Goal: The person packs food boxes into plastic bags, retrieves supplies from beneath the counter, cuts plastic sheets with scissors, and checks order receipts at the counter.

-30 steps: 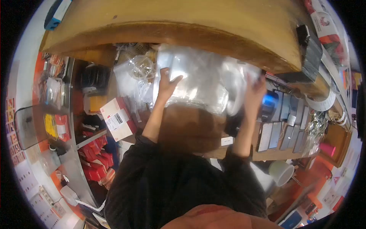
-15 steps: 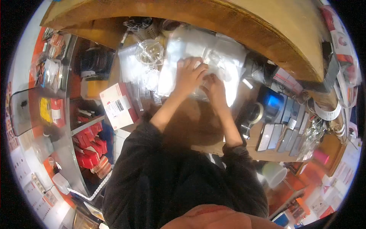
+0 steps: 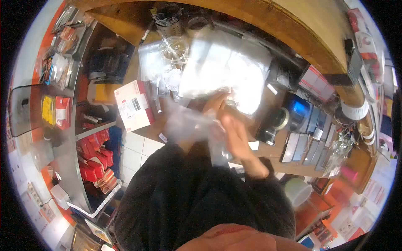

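A clear plastic bag (image 3: 188, 123) hangs, blurred by motion, in front of my chest. My right hand (image 3: 236, 134) has its fingers pressed together against the bag's right side. Behind the bag, my left hand (image 3: 214, 103) is mostly hidden, with only part of it showing near the bag's upper edge. Beyond both hands, a stack of shiny clear plastic sleeves (image 3: 222, 62) lies on the wooden desk (image 3: 272, 152) and reflects bright light.
A white and red box (image 3: 133, 106) sits on the left, near clear packets (image 3: 151, 62). A tape roll in a dispenser (image 3: 279, 119), a lit blue screen (image 3: 299, 107) and several phones (image 3: 295, 146) are on the right. A wooden shelf edge (image 3: 268, 16) overhangs the desk.
Both hands have drawn back from the plastic stack toward my chest. A clear bag has come with them and now hangs between them and my body.
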The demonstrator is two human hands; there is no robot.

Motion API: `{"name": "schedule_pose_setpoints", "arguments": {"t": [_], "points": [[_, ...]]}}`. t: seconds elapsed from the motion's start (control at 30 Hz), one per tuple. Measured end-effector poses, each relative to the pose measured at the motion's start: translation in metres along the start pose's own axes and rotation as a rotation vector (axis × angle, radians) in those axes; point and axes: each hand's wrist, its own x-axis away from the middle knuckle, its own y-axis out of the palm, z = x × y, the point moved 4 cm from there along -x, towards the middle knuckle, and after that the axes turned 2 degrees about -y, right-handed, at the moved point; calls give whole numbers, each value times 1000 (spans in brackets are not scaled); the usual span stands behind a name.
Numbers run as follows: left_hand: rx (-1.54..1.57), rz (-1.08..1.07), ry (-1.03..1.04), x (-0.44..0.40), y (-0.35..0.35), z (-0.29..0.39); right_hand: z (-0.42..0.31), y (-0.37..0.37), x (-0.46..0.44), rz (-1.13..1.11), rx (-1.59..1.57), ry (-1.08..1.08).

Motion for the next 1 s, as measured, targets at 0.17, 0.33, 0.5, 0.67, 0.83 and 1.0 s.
{"name": "schedule_pose_setpoints", "arguments": {"t": [0.17,0.33,0.5,0.67,0.83,1.0], "points": [[441,-10,-202,33,-4,10,-27,-36,8,484,-174,198],[1142,-79,-354,69,-28,32,1,-42,33,410,94,102],[1915,-145,-893,102,-105,78,-2,-31,61,631,123,58],[1192,-305,-834,131,-146,76,-5,-34,107,648,-35,233],[2120,-333,-834,179,-136,63,51,-44,135,477,-283,386],[2069,34,-1058,210,-143,50,17,-37,114,519,3,206]]}}
